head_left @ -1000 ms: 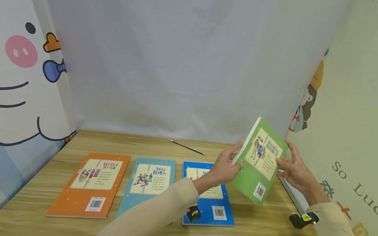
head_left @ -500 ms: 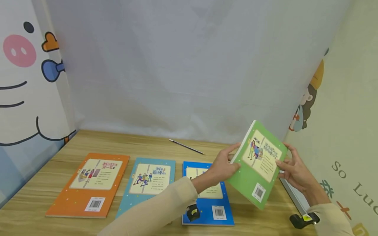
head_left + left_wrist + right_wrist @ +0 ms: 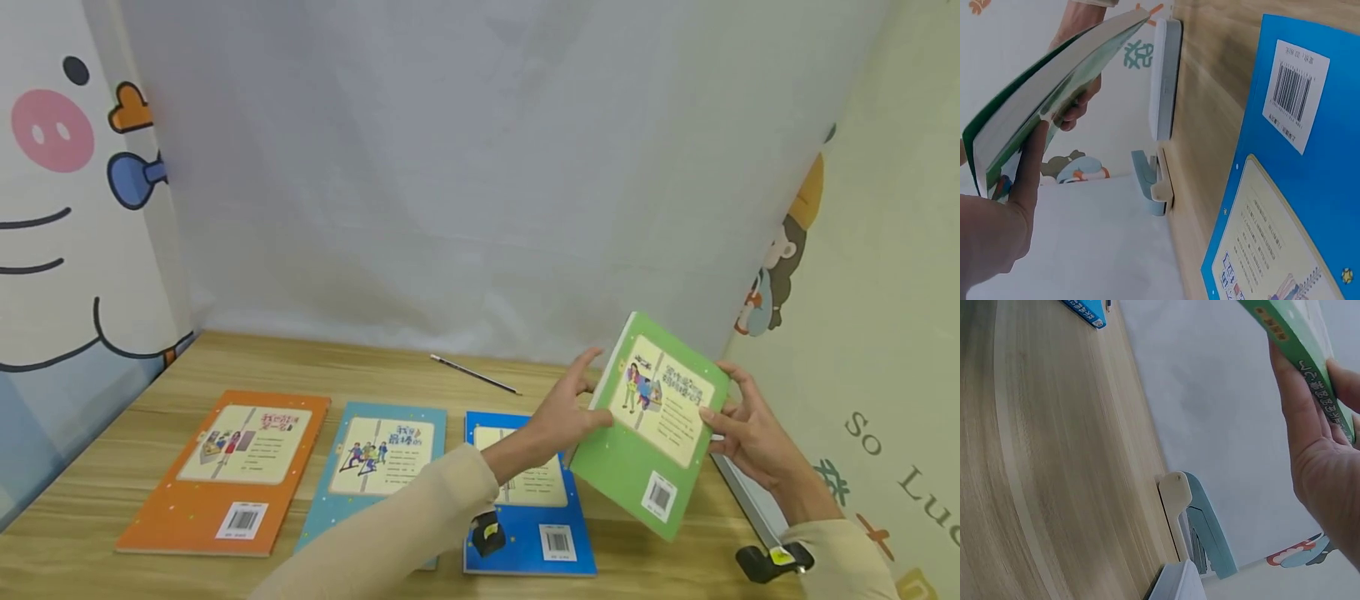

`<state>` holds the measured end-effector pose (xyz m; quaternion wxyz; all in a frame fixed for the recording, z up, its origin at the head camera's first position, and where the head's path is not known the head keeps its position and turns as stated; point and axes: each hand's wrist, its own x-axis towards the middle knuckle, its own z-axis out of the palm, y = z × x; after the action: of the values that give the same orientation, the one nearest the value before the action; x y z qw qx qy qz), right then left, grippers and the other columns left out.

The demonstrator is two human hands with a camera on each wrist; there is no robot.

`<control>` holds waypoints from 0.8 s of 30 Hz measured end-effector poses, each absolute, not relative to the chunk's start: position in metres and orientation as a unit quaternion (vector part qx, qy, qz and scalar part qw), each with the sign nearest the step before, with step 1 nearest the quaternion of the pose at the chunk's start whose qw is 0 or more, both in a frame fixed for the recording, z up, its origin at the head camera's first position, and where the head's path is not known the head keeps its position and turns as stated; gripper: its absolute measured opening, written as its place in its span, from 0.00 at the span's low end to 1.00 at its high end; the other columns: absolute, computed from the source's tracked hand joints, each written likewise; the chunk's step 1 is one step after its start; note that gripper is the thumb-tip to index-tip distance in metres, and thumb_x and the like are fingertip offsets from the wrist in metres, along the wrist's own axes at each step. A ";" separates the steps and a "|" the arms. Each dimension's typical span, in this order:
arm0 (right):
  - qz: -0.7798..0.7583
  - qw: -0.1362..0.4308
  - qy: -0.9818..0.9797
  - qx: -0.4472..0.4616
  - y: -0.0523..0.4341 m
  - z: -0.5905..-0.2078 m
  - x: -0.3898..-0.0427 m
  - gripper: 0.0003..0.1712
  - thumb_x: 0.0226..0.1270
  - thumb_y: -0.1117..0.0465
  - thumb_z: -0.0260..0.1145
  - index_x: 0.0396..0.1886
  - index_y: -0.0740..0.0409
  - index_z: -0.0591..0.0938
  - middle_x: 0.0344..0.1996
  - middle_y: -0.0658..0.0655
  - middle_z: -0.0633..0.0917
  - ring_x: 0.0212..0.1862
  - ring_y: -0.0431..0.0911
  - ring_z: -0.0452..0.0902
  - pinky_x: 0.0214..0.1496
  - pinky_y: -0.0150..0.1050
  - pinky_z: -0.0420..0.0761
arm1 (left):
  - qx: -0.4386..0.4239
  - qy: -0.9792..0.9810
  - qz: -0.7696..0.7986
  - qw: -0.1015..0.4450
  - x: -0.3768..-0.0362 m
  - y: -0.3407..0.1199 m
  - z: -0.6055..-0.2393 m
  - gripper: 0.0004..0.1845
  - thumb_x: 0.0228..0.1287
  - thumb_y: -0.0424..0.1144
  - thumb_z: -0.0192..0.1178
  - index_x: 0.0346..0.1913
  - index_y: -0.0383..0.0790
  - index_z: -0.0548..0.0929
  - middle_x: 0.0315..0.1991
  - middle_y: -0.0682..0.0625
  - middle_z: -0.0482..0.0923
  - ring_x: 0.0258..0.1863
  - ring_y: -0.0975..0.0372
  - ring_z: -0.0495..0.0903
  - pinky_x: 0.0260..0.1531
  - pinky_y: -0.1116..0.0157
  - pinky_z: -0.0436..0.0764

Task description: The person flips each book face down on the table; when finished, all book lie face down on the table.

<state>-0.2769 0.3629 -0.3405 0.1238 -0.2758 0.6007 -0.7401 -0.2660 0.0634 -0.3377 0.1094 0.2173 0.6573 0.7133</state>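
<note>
A green book (image 3: pixel 637 475) is tilted in the air above the right part of the table, its back cover with barcode facing up. My left hand (image 3: pixel 551 425) pinches its left edge, thumb on the cover and index finger raised. In the left wrist view one finger of that hand lies along the underside cover, and the page block gapes slightly. My right hand (image 3: pixel 757 446) grips the spine side, thumb on the cover and other fingers behind. A blue book (image 3: pixel 517 533) lies flat on the table, partly hidden under my left arm.
Left of it lie a teal book (image 3: pixel 337 508) and an orange book (image 3: pixel 191 496). Behind them is a pencil (image 3: pixel 476 374). A pale grey box (image 3: pixel 753 500) and a teal-and-cream stapler (image 3: pixel 1207 531) stand on the right. A white cloth (image 3: pixel 450 167) hangs behind the table.
The green book has tipped and shifted slightly left and down, turning its back cover more toward me. My left index finger has lifted off its edge; my right hand keeps its grip.
</note>
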 end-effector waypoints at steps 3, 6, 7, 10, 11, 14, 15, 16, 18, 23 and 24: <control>-0.732 0.132 0.608 -0.276 0.362 -0.340 -0.277 0.36 0.76 0.79 0.40 0.72 0.41 0.47 0.50 0.55 0.87 0.45 0.50 0.89 0.38 0.44 0.89 | 0.247 0.662 0.698 0.116 -0.269 0.061 -0.335 0.51 0.59 0.25 0.60 0.79 0.65 0.51 0.60 0.38 0.71 0.35 0.59 0.83 0.32 0.61 0.88; -0.724 0.136 0.615 -0.281 0.360 -0.340 -0.277 0.37 0.76 0.79 0.41 0.72 0.42 0.47 0.50 0.55 0.87 0.45 0.50 0.89 0.37 0.43 0.89 | 0.269 0.666 0.683 0.130 -0.272 0.059 -0.333 0.50 0.61 0.25 0.59 0.79 0.67 0.50 0.69 0.38 0.65 0.41 0.59 0.82 0.35 0.61 0.88; -0.722 0.138 0.615 -0.284 0.359 -0.339 -0.277 0.37 0.76 0.79 0.41 0.72 0.42 0.48 0.50 0.56 0.87 0.45 0.50 0.89 0.37 0.44 0.89 | 0.275 0.668 0.678 0.135 -0.273 0.058 -0.332 0.50 0.61 0.24 0.59 0.79 0.66 0.51 0.72 0.38 0.63 0.43 0.60 0.82 0.36 0.61 0.88; -0.720 0.142 0.613 -0.290 0.357 -0.338 -0.277 0.37 0.75 0.80 0.41 0.72 0.42 0.48 0.50 0.57 0.87 0.45 0.51 0.89 0.37 0.44 0.89 | 0.288 0.682 0.657 0.145 -0.274 0.056 -0.329 0.48 0.62 0.24 0.58 0.79 0.61 0.54 0.74 0.40 0.62 0.47 0.61 0.82 0.38 0.63 0.88; -0.720 0.144 0.613 -0.291 0.357 -0.338 -0.277 0.37 0.75 0.80 0.41 0.72 0.42 0.48 0.50 0.57 0.87 0.45 0.51 0.89 0.37 0.45 0.89 | 0.288 0.688 0.650 0.147 -0.275 0.056 -0.329 0.46 0.63 0.24 0.59 0.79 0.59 0.55 0.73 0.40 0.63 0.46 0.61 0.82 0.39 0.63 0.88; -0.712 0.145 0.623 -0.289 0.356 -0.337 -0.277 0.37 0.76 0.79 0.41 0.72 0.42 0.47 0.50 0.55 0.87 0.45 0.50 0.89 0.38 0.45 0.89 | 0.283 0.704 0.634 0.150 -0.275 0.054 -0.328 0.42 0.64 0.23 0.59 0.78 0.55 0.60 0.71 0.40 0.66 0.42 0.60 0.84 0.38 0.64 0.88; -0.709 0.145 0.627 -0.289 0.356 -0.337 -0.277 0.37 0.76 0.79 0.41 0.72 0.42 0.47 0.50 0.55 0.87 0.45 0.50 0.89 0.37 0.44 0.89 | 0.281 0.708 0.630 0.151 -0.275 0.054 -0.329 0.41 0.65 0.23 0.59 0.77 0.53 0.61 0.70 0.40 0.67 0.42 0.60 0.85 0.38 0.64 0.88; -0.706 0.145 0.631 -0.287 0.356 -0.337 -0.277 0.37 0.76 0.79 0.41 0.72 0.41 0.47 0.50 0.54 0.87 0.45 0.50 0.89 0.37 0.44 0.89 | 0.280 0.712 0.626 0.150 -0.275 0.054 -0.329 0.40 0.65 0.23 0.59 0.77 0.52 0.62 0.69 0.40 0.68 0.41 0.60 0.85 0.38 0.64 0.88; -0.700 0.143 0.639 -0.285 0.356 -0.337 -0.277 0.37 0.76 0.78 0.41 0.72 0.40 0.48 0.49 0.53 0.87 0.45 0.49 0.89 0.37 0.44 0.89 | 0.280 0.716 0.621 0.149 -0.275 0.054 -0.330 0.39 0.65 0.23 0.58 0.77 0.51 0.63 0.70 0.40 0.67 0.41 0.60 0.85 0.38 0.65 0.88; -0.700 0.144 0.641 -0.279 0.355 -0.335 -0.277 0.38 0.77 0.78 0.42 0.73 0.38 0.46 0.50 0.53 0.87 0.45 0.49 0.89 0.37 0.44 0.89 | 0.279 0.719 0.620 0.145 -0.275 0.054 -0.331 0.39 0.66 0.23 0.58 0.76 0.52 0.63 0.70 0.41 0.67 0.41 0.60 0.85 0.38 0.65 0.88; -0.700 0.144 0.643 -0.275 0.355 -0.335 -0.277 0.40 0.77 0.77 0.42 0.74 0.37 0.45 0.50 0.53 0.87 0.45 0.49 0.89 0.37 0.44 0.89 | 0.278 0.717 0.623 0.145 -0.275 0.054 -0.331 0.39 0.66 0.23 0.58 0.76 0.52 0.63 0.70 0.41 0.67 0.41 0.60 0.85 0.38 0.65 0.88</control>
<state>-0.2767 0.3553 -0.3346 0.1436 -0.2749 0.6429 -0.7004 -0.2746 0.0541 -0.3314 0.1446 0.2778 0.7166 0.6233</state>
